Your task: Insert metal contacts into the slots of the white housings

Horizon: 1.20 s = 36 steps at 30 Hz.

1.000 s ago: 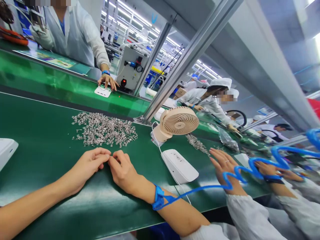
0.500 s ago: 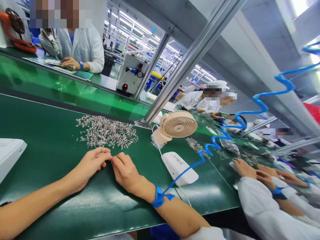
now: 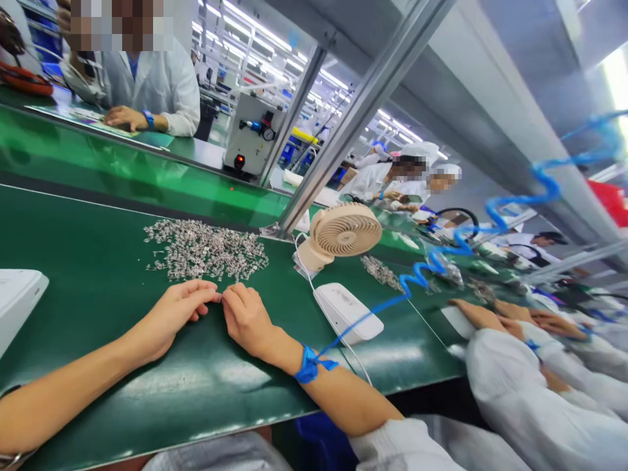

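A spread pile of small silvery metal parts (image 3: 209, 250) lies on the green tabletop (image 3: 93, 261) just beyond my hands. My left hand (image 3: 179, 314) is closed in a pinch, fingertips pointing right. Facing it, my right hand (image 3: 250, 320) pinches too, and the fingertips of both hands nearly meet. A tiny piece seems to sit between them, too small and too covered by the fingers to make out. Around my right wrist is a blue wrist strap (image 3: 308, 365), with a coiled blue cord (image 3: 373, 307) running from it up to the right.
A beige desk fan (image 3: 346, 230) and a white box with a cable (image 3: 347, 313) stand right of my hands. At the left edge is a white device (image 3: 19, 301). A metal post (image 3: 343, 144) rises behind the fan. Co-workers' hands (image 3: 483, 317) rest at the right.
The view has shifted slightly, and the blue cord has swung. My hands stay fingertip to fingertip before the pile, still pinching. The co-worker's hands at right have moved a little.
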Tool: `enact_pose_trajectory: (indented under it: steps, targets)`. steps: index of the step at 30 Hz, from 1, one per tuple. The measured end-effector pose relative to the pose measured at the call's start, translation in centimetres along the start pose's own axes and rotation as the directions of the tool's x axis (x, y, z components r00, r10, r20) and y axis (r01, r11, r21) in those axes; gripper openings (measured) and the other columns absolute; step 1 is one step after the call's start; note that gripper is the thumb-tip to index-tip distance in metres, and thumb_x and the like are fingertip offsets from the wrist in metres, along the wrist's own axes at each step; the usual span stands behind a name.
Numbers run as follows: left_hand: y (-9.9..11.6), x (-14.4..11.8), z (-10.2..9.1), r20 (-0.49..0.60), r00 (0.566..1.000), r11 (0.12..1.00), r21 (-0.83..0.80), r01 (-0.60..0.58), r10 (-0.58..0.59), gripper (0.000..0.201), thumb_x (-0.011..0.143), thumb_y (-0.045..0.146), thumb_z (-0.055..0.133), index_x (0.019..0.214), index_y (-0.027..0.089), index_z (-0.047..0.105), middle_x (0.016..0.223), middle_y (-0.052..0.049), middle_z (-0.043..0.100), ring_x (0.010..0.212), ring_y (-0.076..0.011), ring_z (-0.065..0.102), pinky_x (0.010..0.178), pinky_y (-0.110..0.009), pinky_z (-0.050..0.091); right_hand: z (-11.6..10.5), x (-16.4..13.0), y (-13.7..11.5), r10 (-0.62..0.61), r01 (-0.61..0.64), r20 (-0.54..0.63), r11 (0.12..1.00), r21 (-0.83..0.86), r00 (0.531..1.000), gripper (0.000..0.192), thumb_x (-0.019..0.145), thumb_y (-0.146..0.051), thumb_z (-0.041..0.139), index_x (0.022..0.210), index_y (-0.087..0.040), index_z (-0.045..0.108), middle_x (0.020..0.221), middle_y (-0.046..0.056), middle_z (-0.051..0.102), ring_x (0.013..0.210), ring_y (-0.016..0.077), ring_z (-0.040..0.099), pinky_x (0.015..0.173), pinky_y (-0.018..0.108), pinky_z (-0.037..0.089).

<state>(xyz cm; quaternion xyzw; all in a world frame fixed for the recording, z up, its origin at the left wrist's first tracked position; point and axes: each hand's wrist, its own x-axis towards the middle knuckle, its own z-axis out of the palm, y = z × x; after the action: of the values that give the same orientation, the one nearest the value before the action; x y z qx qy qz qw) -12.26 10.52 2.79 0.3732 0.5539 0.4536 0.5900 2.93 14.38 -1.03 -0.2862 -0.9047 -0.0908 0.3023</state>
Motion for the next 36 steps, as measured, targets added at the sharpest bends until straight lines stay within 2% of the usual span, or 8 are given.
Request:
enact_pose_trajectory:
  steps: [5,8,13,17,22,29,33,36]
  targets:
    - [0.3,0.2,-0.1,-0.01,0.999,0.999,0.028,0.045,-0.045,0.049,0.055,0.048,0.072,0.092,0.017,0.064,0.091,-0.004,0.067,0.068,-0.0112,0.046,0.061,-0.022,0.036,-2.6,-1.0,1.2,0.216,-0.214,0.014,0.971,-0.106,0.976,0.017,0.086,-0.012,0.044,0.082,-0.015,0.06,0.097,0.01,0.058,0.084,0.0186,0.054,0.073,0.032,0.04]
    - [0.4,0.2,-0.1,-0.005,0.998,0.995,0.082,0.062,-0.062,0.049,0.054,0.051,0.071,0.089,0.018,0.065,0.092,-0.003,0.067,0.071,-0.0121,0.046,0.062,-0.023,0.037,-5.6,-3.8,3.3,0.425,-0.423,-0.04,0.879,-0.219,0.905,0.017,0.086,-0.015,0.045,0.085,-0.016,0.062,0.107,0.013,0.055,0.098,0.0225,0.053,0.081,0.035,0.04]
    - [0.3,0.3,0.1,-0.005,0.999,0.993,0.11,0.046,-0.046,0.05,0.053,0.054,0.07,0.089,0.019,0.065,0.089,-0.003,0.067,0.071,-0.0135,0.046,0.063,-0.024,0.037,-10.4,-8.3,6.9,0.778,-0.652,0.109,0.586,-0.482,0.619,0.016,0.082,-0.018,0.05,0.084,-0.017,0.066,0.119,0.015,0.053,0.1,0.0271,0.053,0.08,0.039,0.04]
    - [0.2,0.5,0.3,-0.017,0.999,0.993,0.116,0.03,-0.028,0.051,0.052,0.055,0.069,0.087,0.02,0.064,0.087,-0.002,0.067,0.072,-0.0139,0.047,0.064,-0.024,0.037,-12.3,-8.5,7.8,0.84,-0.584,0.309,0.534,-0.611,0.446,0.024,0.085,-0.018,0.045,0.094,-0.018,0.067,0.118,0.013,0.055,0.103,0.028,0.052,0.081,0.04,0.039]
    - [0.2,0.4,0.3,-0.034,0.999,0.994,0.107,0.007,-0.004,0.05,0.051,0.054,0.069,0.085,0.018,0.064,0.082,-0.002,0.067,0.07,-0.0131,0.048,0.063,-0.024,0.038,-12.9,-7.3,8.6,0.796,-0.508,0.405,0.602,-0.616,0.451,0.024,0.085,-0.015,0.045,0.09,-0.016,0.069,0.107,0.015,0.058,0.101,0.0304,0.053,0.083,0.044,0.036]
    - [-0.2,0.6,0.4,-0.021,0.997,0.979,0.193,-0.07,0.075,0.047,0.056,0.055,0.062,0.083,0.017,0.063,0.081,-0.005,0.067,0.069,-0.0149,0.053,0.062,-0.026,0.041,-14.0,-7.4,11.3,0.769,-0.566,0.375,0.636,-0.524,0.517,0.017,0.079,-0.013,0.052,0.078,-0.014,0.069,0.083,0.01,0.06,0.076,0.0181,0.057,0.069,0.028,0.038]
    - [-0.6,0.7,0.2,0.015,0.974,0.888,0.409,-0.211,0.225,0.046,0.064,0.055,0.053,0.089,0.017,0.062,0.079,-0.005,0.066,0.071,-0.0178,0.057,0.067,-0.03,0.044,-16.5,-8.0,12.6,0.827,-0.823,0.055,0.563,-0.074,0.56,0.006,0.068,-0.017,0.059,0.066,-0.015,0.064,0.066,0.001,0.057,0.062,0.0128,0.052,0.062,0.026,0.039]
    - [-0.9,0.2,0.3,0.115,0.906,0.694,0.606,-0.389,0.407,0.046,0.071,0.054,0.05,0.1,0.018,0.059,0.083,-0.004,0.065,0.072,-0.0187,0.057,0.072,-0.033,0.045,-18.1,-7.9,11.8,0.894,-0.719,-0.228,0.445,0.533,0.385,0.01,0.058,-0.022,0.066,0.064,-0.017,0.06,0.062,-0.003,0.056,0.057,0.0102,0.049,0.057,0.024,0.04]
